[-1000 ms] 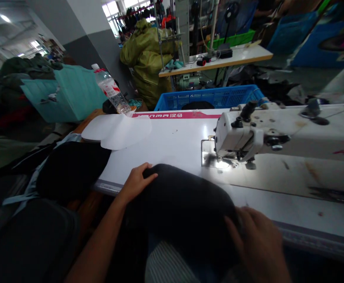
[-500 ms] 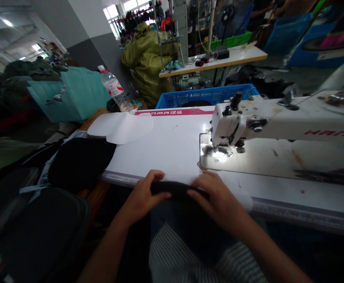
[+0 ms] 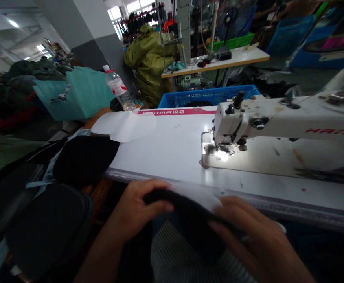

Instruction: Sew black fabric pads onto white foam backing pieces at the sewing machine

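Note:
A black fabric piece (image 3: 186,206) hangs at the table's front edge, its upper rim bowed between my hands. My left hand (image 3: 139,208) pinches its left end between thumb and fingers. On the other end my right hand (image 3: 254,232) is closed, smeared by motion. Behind the black fabric shows a blurred white sheet (image 3: 199,193); whether the two are joined I cannot tell. Beyond my hands stands a white sewing machine (image 3: 248,120), its needle area lit. White cut pieces (image 3: 130,125) lie at the table's left end.
Dark cut panels (image 3: 50,228) lie in stacks at the left, with a black panel (image 3: 85,159) near the table edge. A plastic bottle (image 3: 120,90) stands at the table's back left corner. Behind the table is a blue crate (image 3: 207,96); a teal bin (image 3: 77,92) is farther left.
My right hand has moved right and nearer to me, away from my left hand. The black fabric now spans a wider gap, and more of the white sheet shows behind it.

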Tool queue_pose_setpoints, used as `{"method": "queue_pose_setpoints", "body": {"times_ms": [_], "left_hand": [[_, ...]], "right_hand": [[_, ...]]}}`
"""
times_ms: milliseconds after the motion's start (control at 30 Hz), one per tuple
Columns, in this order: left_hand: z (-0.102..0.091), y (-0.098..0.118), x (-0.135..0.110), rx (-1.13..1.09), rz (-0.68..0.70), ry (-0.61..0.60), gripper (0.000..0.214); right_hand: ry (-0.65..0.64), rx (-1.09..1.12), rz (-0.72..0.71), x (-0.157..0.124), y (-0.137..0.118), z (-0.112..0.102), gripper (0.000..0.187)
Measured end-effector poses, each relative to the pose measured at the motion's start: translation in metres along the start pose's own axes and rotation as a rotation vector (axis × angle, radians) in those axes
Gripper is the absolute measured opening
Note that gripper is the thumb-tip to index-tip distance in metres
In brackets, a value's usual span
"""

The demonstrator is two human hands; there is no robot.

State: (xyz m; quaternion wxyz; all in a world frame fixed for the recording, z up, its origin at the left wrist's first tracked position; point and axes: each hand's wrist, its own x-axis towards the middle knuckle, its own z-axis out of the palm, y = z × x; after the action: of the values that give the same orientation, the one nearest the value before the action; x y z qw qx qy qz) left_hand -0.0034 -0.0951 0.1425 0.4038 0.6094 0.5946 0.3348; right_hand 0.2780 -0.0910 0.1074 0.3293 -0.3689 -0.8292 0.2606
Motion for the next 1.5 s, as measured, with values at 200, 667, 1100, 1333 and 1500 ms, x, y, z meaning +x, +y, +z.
{"method": "queue_pose_setpoints", "body": {"times_ms": [200,667,1100,1333,1500], "left_hand": [[0.017,-0.014,0.011,-0.054,-0.058,0.090,0.017],[0.026,-0.042,0.070,-0.168,-0.001,-0.055,0.020],[0.032,-0.025,0.073,-0.069,0.030,0.099,0.019],[0.031,-0.032,0.073,-0.093,0.013,0.091,0.020],[0.032,-0.033,0.073,-0.097,0.010,0.125,0.022]], "right_hand": [[0.178,0.016,0.182,0.002,0.019,0.007,0.006],[0.026,0.218,0.479,0.038,0.067,0.020,0.027],[0.048,0.219,0.505,0.042,0.060,0.023,0.027],[0.102,0.186,0.504,0.040,0.060,0.023,0.026],[0.123,0.154,0.506,0.043,0.060,0.025,0.026]]}}
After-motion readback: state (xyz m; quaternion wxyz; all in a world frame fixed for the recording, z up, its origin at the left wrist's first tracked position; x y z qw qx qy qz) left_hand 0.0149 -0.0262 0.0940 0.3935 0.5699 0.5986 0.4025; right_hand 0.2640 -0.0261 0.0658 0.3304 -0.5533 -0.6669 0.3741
